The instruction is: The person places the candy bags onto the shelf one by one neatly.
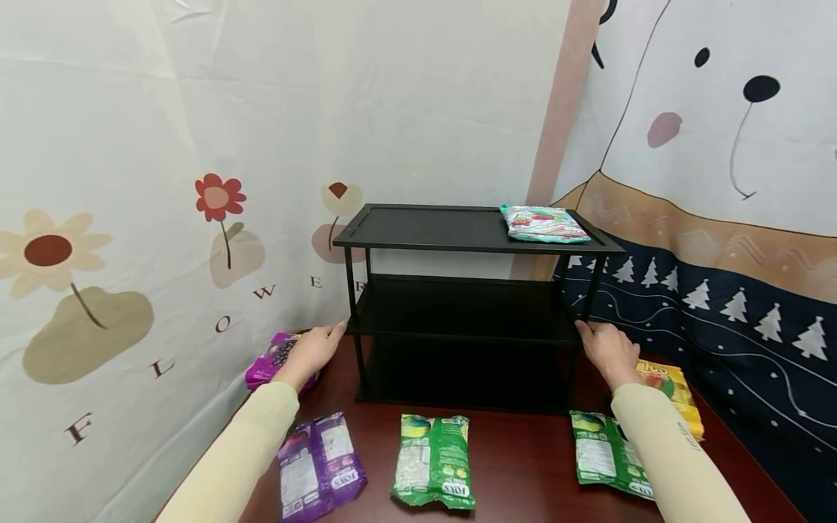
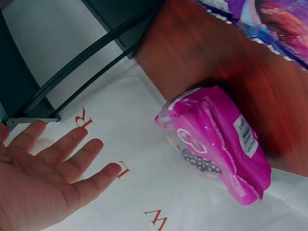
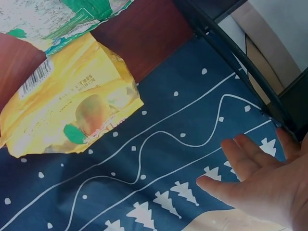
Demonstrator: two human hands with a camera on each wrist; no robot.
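Left hand (image 1: 315, 354), right hand (image 1: 608, 352): fingers extended, merely touching | centre-frame: black metal three-tier rack (image 1: 425, 226) | tilting could drop teal plastic packet (image 1: 544, 224)

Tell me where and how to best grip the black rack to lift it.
Grip the rack by both ends of its middle shelf, left hand from the left, right hand from the right. It's wide and open-sided with thin posts, so holding both ends should keep it level and the packet on top from sliding.
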